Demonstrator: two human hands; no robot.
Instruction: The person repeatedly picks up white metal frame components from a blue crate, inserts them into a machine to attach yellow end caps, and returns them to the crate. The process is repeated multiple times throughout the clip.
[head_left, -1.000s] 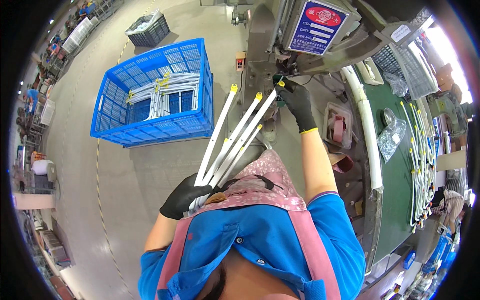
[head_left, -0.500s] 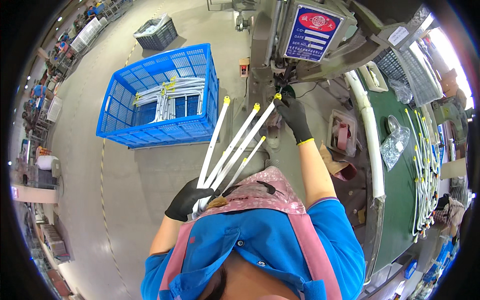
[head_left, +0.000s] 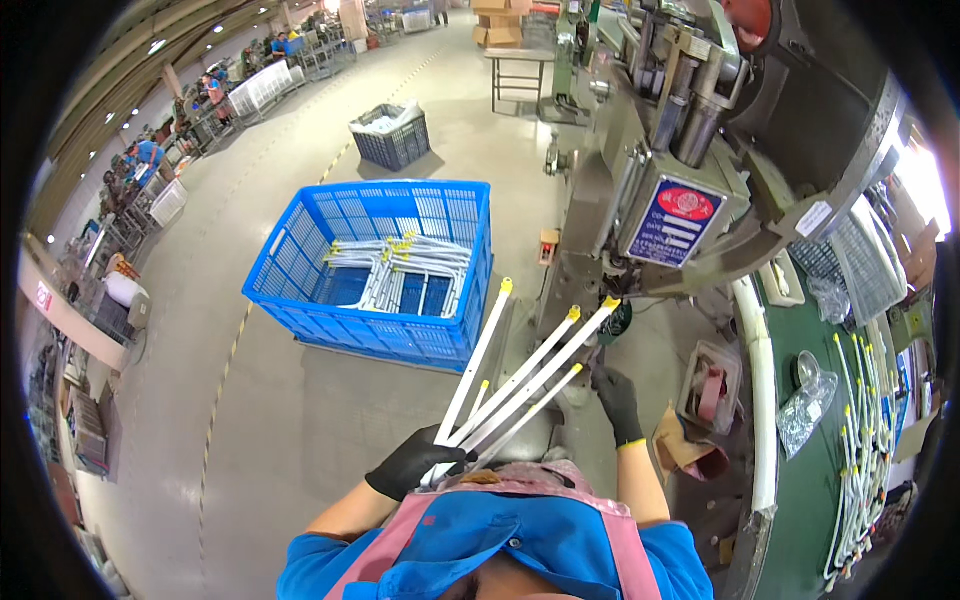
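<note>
My left hand (head_left: 418, 462), in a black glove, grips the lower ends of several white metal tubes (head_left: 540, 362) with yellow tips. The tubes fan up and to the right in front of my pink apron. Apart from them, my right hand (head_left: 618, 402), also black-gloved, hovers low beside the machine's base. Its fingers look stretched out and no tube is in them, though the dark glove blurs their detail. One yellow tip, just above the right hand, lies before the head of the grey machine (head_left: 690, 215).
A blue crate (head_left: 375, 335) with bent white tubes stands ahead on the left, a dark crate (head_left: 395, 150) behind it. At right, more yellow-tipped tubes (head_left: 860, 470) and a plastic bag (head_left: 806, 408) lie on a green table (head_left: 790, 525). A bin (head_left: 712, 385) sits beneath the machine.
My right hand has let go of a tube's yellow tip and moved down and away. The left hand keeps its grip on the tubes. The view has tilted up, showing more of the machine and room.
</note>
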